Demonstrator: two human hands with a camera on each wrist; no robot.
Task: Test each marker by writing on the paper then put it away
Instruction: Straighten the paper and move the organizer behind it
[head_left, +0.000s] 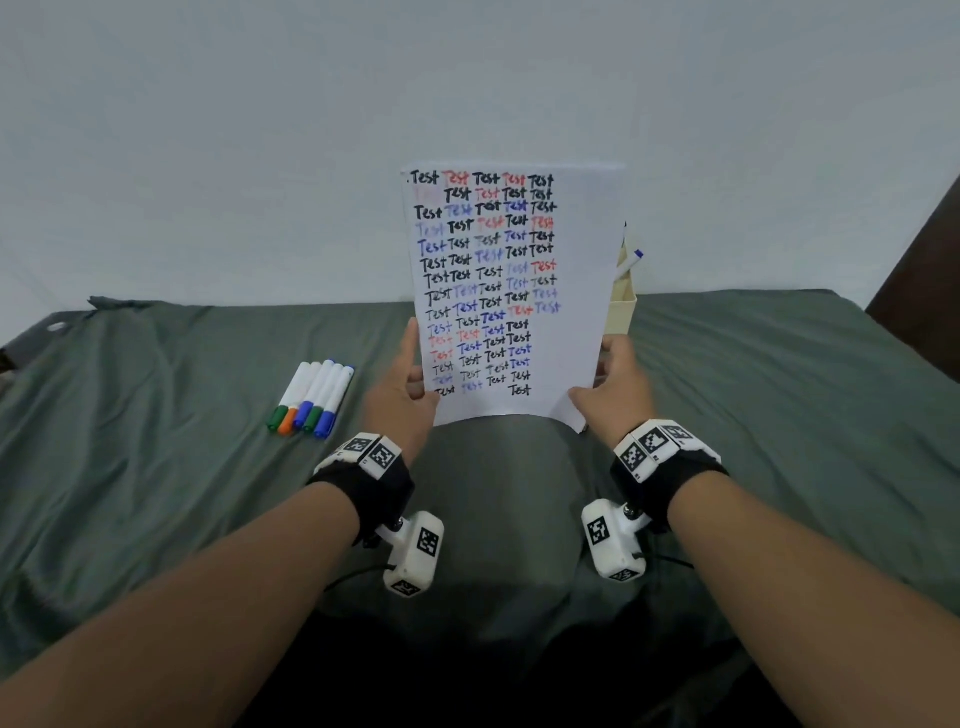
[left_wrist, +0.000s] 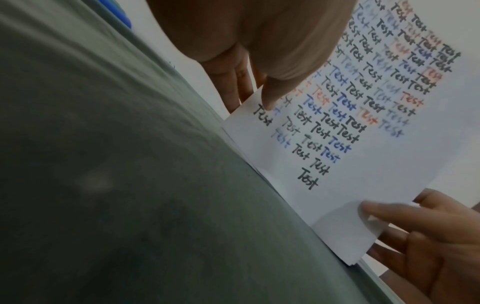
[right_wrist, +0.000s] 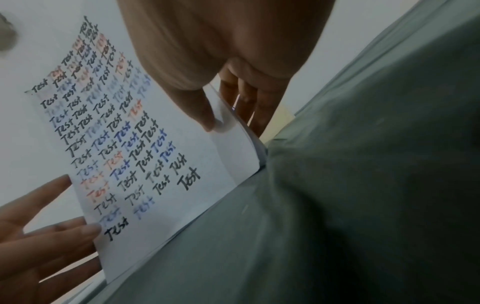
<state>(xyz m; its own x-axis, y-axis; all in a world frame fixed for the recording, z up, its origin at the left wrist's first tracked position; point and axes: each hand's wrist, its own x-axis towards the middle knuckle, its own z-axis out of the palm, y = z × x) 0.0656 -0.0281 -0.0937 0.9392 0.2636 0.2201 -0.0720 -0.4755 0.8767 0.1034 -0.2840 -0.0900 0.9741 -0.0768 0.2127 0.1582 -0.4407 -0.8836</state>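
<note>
A white paper (head_left: 576, 291) covered in rows of "Test" in black, red and blue stands upright, its bottom edge on the green cloth. My left hand (head_left: 402, 387) pinches its lower left edge, thumb in front (left_wrist: 270, 96), fingers behind. My right hand (head_left: 615, 384) pinches the lower right corner, thumb on the front (right_wrist: 207, 121). The sheet shows in both wrist views (left_wrist: 350, 185) (right_wrist: 202, 156). Several white markers (head_left: 311, 397) with green, orange and blue caps lie side by side on the cloth, left of my left hand.
A green cloth (head_left: 156, 467) covers the table. A cream holder (head_left: 621, 312) with a blue-tipped marker (head_left: 629, 264) sticking out stands behind the paper's right edge. A pale wall rises behind; dark furniture (head_left: 919, 270) is at the far right.
</note>
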